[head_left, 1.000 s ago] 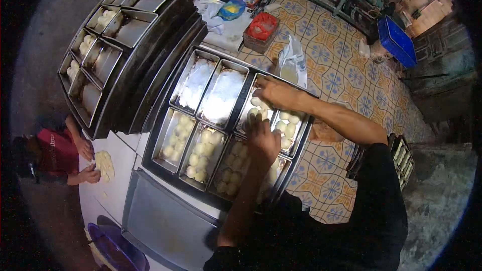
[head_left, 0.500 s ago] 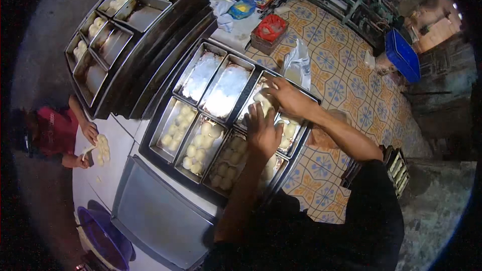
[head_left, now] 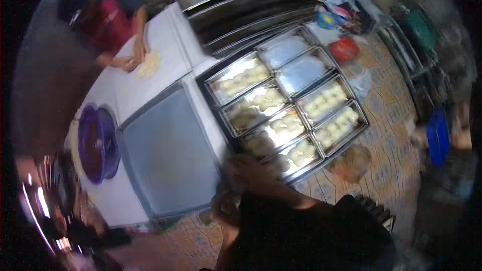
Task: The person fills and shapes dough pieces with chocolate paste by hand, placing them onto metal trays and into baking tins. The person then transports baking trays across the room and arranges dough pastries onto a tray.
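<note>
My right hand (head_left: 247, 169) is near the front left edge of a dark baking tray (head_left: 224, 133), its fingers smeared by motion. My left hand (head_left: 226, 210) is dark and blurred just below it, beside the near corner of a flat grey tray (head_left: 165, 150). The baking tray carries several metal loaf pans. Most contain rows of pale dough balls (head_left: 335, 129); two pans (head_left: 301, 73) on the far side show bare metal bottoms. Whether either hand holds anything cannot be made out.
A stack of pan trays (head_left: 241, 12) stands behind. At the far left of the white table (head_left: 173, 45), a person in red (head_left: 111, 22) handles dough (head_left: 149, 65). A purple basin (head_left: 98, 143) is at the left. A red bag (head_left: 344, 49) and a blue container (head_left: 438, 138) lie to the right.
Both my hands have left the dough in the right-hand pans and drawn back toward my body, lower left. The pan they were over now shows rows of dough balls. My view has swung left.
</note>
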The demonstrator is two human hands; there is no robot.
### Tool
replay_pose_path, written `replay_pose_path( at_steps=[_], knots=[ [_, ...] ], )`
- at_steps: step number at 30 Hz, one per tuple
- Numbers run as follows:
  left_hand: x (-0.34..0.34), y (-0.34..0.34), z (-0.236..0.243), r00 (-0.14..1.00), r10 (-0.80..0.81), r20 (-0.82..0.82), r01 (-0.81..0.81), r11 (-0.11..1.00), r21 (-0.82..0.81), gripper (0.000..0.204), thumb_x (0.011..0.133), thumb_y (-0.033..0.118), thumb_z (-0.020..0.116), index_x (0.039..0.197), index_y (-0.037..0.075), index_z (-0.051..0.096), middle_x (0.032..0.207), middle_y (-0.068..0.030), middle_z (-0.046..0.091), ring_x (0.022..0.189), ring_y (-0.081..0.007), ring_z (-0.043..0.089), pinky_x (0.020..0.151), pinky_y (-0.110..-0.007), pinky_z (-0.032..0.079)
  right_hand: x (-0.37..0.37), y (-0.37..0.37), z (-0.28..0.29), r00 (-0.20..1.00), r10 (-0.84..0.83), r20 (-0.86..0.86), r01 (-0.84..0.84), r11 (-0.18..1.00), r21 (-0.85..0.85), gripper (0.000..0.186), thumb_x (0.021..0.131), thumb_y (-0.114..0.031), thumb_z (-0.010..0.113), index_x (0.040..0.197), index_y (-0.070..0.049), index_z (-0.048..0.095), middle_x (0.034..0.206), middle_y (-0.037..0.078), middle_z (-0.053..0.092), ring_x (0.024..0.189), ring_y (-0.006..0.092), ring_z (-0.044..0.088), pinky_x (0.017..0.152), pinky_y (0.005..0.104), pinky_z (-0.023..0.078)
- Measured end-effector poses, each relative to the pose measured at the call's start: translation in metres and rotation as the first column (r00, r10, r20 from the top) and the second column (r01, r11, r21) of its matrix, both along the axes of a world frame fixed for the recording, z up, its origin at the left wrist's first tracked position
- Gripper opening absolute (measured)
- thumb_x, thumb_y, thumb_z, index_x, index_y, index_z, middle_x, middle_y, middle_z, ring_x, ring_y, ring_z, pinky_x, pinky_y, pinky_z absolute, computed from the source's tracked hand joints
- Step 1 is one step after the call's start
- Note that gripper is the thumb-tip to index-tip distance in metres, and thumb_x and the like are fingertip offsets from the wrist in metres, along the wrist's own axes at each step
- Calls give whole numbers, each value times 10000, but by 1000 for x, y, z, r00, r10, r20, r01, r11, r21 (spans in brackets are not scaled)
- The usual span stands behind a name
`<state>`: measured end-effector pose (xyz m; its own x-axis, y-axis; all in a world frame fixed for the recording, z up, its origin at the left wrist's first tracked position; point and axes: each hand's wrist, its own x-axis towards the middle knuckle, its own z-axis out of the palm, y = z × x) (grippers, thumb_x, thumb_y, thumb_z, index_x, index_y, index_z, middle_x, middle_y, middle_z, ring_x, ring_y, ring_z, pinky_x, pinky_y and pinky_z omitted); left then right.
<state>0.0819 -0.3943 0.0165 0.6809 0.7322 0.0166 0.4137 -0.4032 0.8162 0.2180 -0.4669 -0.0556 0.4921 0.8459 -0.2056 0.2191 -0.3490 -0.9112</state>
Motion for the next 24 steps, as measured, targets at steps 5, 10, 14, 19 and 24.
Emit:
replay_pose_path(
  at_steps=[5, 10, 14, 19, 24],
  knots=[
    [-144, -19, -103, 889, 392, 237, -415, 908, 54, 158, 881, 88, 572, 981, -9, 647, 886, -178, 641, 820, -311, 626, 756, -364, 499, -34, 58, -4, 937, -348, -34, 340, 883, 323, 775, 757, -156, 671, 1345, 141, 263, 1243, 344, 446, 1206, 472, 419, 1034, 481, 352],
    [-169, -57, -11, 944, 268, -191, -312, 915, -256, 327, 906, 159, 576, 1193, 1, 577, 1137, -171, 614, 1063, -232, 574, 937, -347, 434, 31, 70, -100, 917, -377, -128, 396, 830, 393, 535, 753, 41, 481, 1287, 18, 475, 1095, 214, 609, 1036, 281, 586, 904, 343, 452],
    [-294, -125, -73, 678, 714, 176, -433, 581, -689, 332, 922, 176, 579, 1202, -3, 576, 1142, -139, 620, 1043, -182, 581, 912, -323, 446, -47, 48, 4, 899, -169, -404, 256, 951, 172, 607, 767, 15, 465, 1370, 17, 386, 830, 89, 613, 627, 152, 539, 543, 285, 441],
    [-348, -178, -92, 523, 761, 384, -344, 601, -721, 372, 924, 98, 580, 1282, 31, 510, 1149, -118, 604, 1047, -171, 582, 896, -320, 473, -11, -80, -43, 891, 121, -437, 47, 934, 354, 178, 812, -177, 581, 712, -29, 580, 718, 120, 610, 599, 213, 555, 537, 353, 468],
    [-335, -227, -57, 213, 886, 411, -191, 450, -872, 711, 933, 377, 575, 1480, 155, 180, 1296, -109, 511, 1099, -207, 529, 916, -414, 460, -119, -153, 73, 968, -15, -251, 56, 986, 158, 821, 669, 85, 447, 1389, -147, 128, 1226, 330, 402, 837, 405, 599, 651, 444, 540]
  ],
)
